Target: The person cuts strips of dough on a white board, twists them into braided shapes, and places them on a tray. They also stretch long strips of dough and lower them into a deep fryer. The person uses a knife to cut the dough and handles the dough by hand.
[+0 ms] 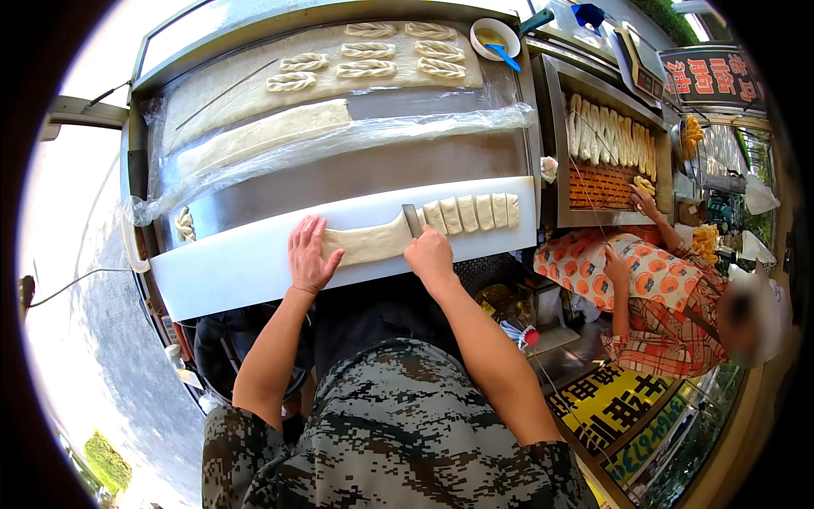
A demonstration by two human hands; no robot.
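My right hand (431, 254) is closed around the handle of a knife. Its broad metal blade (412, 221) stands across a flat strip of dough (370, 245). My left hand (310, 256) lies flat at the strip's left end, thumb spread and holding nothing. To the right of the blade, several short cut pieces of dough (468, 214) sit side by side in a row. Strip and pieces rest on a long white cutting board (222, 273) along the near edge of the metal worktop (394, 158).
Several braided dough pieces (367, 69) lie on a film-covered dough sheet (216, 102). Clear plastic film (439, 125) crosses the worktop. A white bowl (475, 28) holds a blue-handled brush (504, 56). Right, a co-worker's hand (647, 202) reaches into a tray (554, 146) of long dough sticks (610, 133).
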